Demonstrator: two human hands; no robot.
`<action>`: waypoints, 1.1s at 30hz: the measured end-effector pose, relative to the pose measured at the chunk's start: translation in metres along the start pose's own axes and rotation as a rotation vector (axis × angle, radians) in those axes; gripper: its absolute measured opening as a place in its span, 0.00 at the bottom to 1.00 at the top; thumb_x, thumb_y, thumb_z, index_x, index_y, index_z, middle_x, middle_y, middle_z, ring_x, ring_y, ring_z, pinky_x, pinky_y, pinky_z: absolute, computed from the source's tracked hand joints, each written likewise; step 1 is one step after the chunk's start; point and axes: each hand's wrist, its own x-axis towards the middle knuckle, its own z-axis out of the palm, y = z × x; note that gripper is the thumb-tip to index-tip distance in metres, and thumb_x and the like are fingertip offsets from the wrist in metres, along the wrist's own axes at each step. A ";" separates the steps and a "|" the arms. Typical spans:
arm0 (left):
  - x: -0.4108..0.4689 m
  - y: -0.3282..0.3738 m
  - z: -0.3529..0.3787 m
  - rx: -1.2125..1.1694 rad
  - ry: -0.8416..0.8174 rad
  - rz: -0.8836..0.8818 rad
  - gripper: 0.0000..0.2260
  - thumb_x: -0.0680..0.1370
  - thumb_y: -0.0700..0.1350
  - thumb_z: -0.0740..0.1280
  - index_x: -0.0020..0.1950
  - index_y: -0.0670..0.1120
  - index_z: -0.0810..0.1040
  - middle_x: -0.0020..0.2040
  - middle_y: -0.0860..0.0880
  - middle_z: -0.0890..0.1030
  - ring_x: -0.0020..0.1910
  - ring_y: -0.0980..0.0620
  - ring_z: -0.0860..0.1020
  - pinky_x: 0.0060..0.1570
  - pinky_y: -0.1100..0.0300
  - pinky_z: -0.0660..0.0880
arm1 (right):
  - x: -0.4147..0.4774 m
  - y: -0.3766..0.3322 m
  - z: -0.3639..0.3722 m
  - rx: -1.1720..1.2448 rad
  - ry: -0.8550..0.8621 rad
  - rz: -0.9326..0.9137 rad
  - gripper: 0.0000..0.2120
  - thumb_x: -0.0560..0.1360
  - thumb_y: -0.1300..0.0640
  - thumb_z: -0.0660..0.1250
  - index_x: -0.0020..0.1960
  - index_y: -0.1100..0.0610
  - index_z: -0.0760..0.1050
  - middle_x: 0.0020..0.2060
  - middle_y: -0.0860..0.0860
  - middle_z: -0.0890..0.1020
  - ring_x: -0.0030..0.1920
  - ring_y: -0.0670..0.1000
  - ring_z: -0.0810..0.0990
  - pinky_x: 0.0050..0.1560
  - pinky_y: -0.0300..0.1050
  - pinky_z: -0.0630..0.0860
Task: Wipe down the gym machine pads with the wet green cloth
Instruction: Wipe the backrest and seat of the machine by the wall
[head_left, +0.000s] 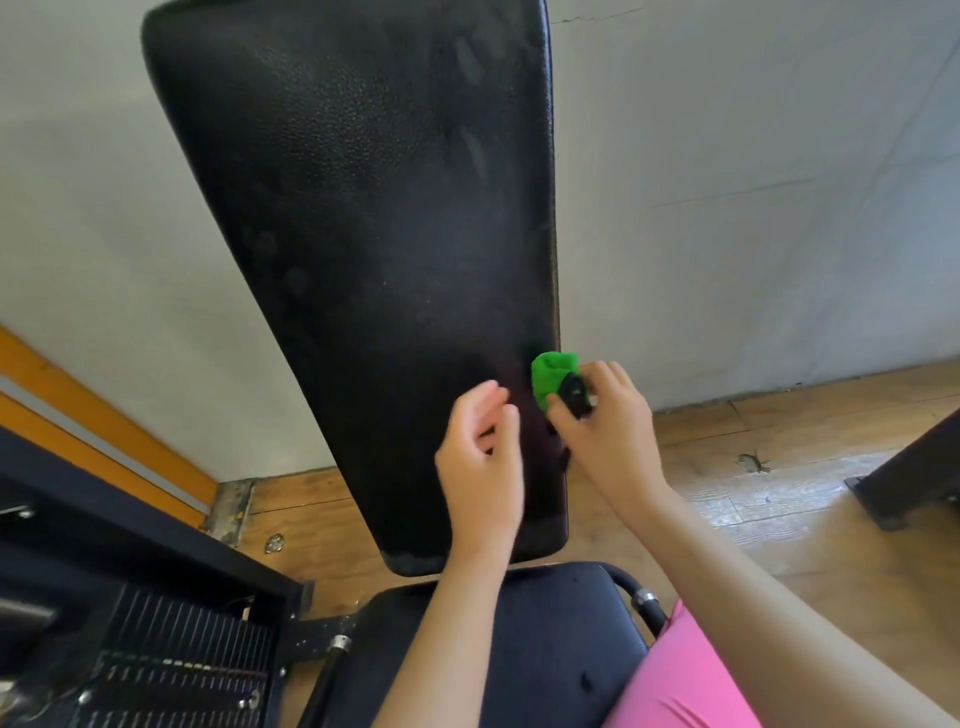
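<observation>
Back pad (363, 234): black, upright, with faint dull smears on its upper right area. Green cloth (550, 376): bunched at the back pad's right edge, low down, touching it. Right hand (608, 436): grips the cloth, fingers curled round it; a small black item against the cloth cannot be identified. Left hand (483, 462): before the back pad's lower part, just left of the cloth, fingers loosely bent, holding nothing; contact with the pad cannot be told. Seat pad (545, 649): directly below the back pad.
</observation>
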 end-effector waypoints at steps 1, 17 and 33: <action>0.007 -0.004 -0.012 0.074 0.084 0.078 0.11 0.79 0.43 0.65 0.61 0.50 0.76 0.55 0.57 0.79 0.56 0.61 0.77 0.53 0.66 0.75 | 0.001 0.001 -0.002 0.024 0.033 0.034 0.09 0.73 0.57 0.72 0.46 0.55 0.72 0.43 0.47 0.75 0.39 0.42 0.74 0.40 0.30 0.69; 0.112 -0.052 -0.107 0.078 0.231 -0.008 0.20 0.85 0.48 0.48 0.74 0.40 0.62 0.68 0.55 0.67 0.65 0.61 0.67 0.57 0.81 0.60 | 0.016 -0.048 0.028 0.145 0.199 0.207 0.09 0.76 0.53 0.70 0.48 0.57 0.73 0.40 0.52 0.81 0.37 0.46 0.76 0.36 0.33 0.69; 0.117 -0.066 -0.100 0.064 0.319 0.059 0.16 0.84 0.46 0.49 0.37 0.52 0.63 0.33 0.53 0.64 0.31 0.63 0.66 0.34 0.72 0.63 | 0.037 -0.122 0.058 0.005 -0.090 -0.225 0.11 0.76 0.52 0.70 0.47 0.58 0.72 0.41 0.50 0.78 0.38 0.49 0.77 0.41 0.51 0.78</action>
